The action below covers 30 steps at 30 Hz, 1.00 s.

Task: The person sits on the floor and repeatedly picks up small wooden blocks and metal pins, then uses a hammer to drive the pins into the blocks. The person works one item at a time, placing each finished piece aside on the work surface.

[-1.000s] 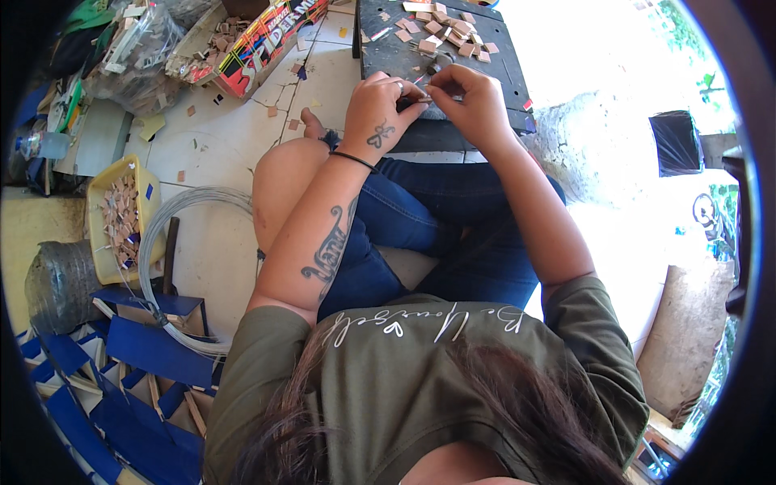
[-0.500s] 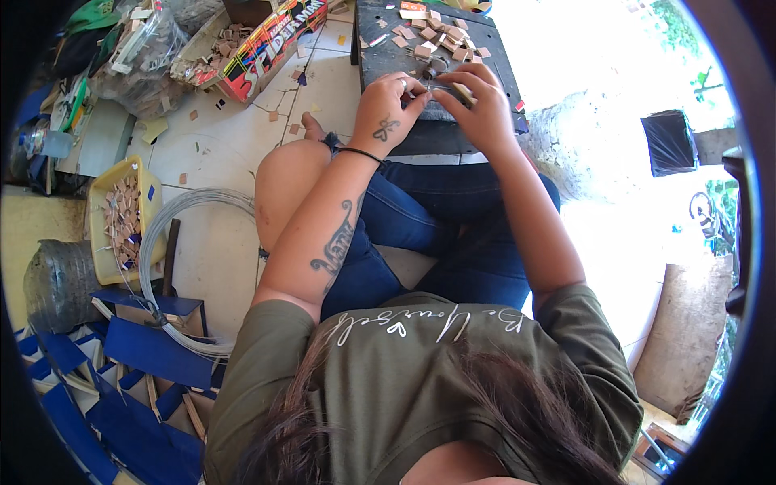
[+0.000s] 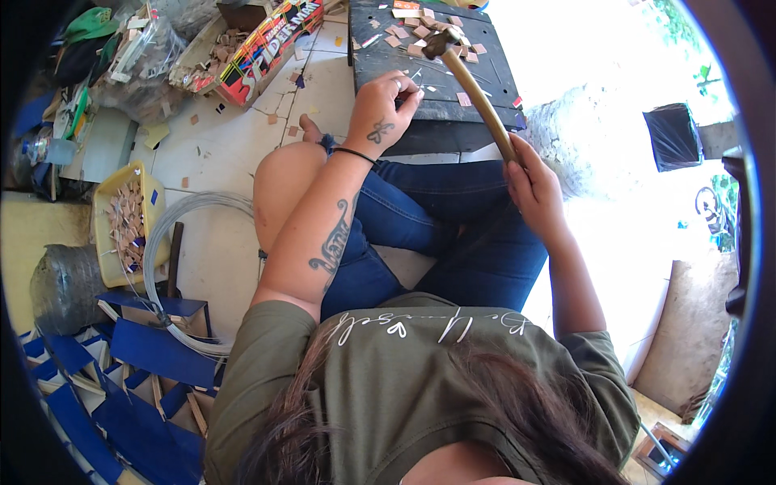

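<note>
My right hand is wrapped round the wooden handle of a hammer. The hammer is raised at a slant, its metal head above the low black table. Over the table's near left part, my left hand is closed in a pinch. What its fingertips hold, if anything, is too small to make out. Small flat wooden pieces lie scattered on the far half of the table, with thin wire-like bits among them.
A long printed box of wooden pieces lies at the far left. A yellow tub of similar pieces and a coil of wire sit at my left, with blue partitioned boxes nearer. Loose pieces dot the tiled floor.
My right hand has left the spot beside my left hand, moved back and right, and now grips the hammer, lifted off the table. My left hand stays almost in place.
</note>
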Tool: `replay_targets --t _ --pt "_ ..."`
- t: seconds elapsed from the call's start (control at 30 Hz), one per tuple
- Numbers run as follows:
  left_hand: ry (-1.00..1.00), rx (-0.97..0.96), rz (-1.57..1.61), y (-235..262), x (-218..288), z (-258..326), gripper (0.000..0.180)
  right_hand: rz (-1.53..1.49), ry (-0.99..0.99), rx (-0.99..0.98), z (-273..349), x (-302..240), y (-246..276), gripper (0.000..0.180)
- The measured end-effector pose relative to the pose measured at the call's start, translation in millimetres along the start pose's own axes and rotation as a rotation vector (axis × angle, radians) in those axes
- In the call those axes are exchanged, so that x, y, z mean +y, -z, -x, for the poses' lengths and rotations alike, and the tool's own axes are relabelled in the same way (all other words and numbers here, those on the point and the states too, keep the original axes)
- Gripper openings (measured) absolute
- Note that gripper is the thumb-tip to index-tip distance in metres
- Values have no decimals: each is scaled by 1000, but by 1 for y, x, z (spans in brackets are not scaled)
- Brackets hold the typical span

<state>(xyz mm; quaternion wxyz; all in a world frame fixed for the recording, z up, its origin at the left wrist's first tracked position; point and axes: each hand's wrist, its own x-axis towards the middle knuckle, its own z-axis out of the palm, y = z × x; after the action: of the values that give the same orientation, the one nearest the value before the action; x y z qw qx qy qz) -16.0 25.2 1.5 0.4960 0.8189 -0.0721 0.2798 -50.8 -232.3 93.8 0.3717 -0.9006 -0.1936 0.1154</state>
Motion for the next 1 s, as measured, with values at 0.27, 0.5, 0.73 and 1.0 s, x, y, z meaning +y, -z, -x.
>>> replay_targets --t 0.27,0.5,0.73,1.0 --pt "-25 36 46 -3 0 1 7 218 276 223 27 -35 -1 35" --pt "-52 25 -13 -2 -1 2 7 229 280 209 29 -36 3 36" --pt "-29 38 20 -2 -1 2 8 223 418 302 26 -31 0 37" --pt "-7 26 -7 -2 -2 4 9 187 250 170 23 -25 -1 37"
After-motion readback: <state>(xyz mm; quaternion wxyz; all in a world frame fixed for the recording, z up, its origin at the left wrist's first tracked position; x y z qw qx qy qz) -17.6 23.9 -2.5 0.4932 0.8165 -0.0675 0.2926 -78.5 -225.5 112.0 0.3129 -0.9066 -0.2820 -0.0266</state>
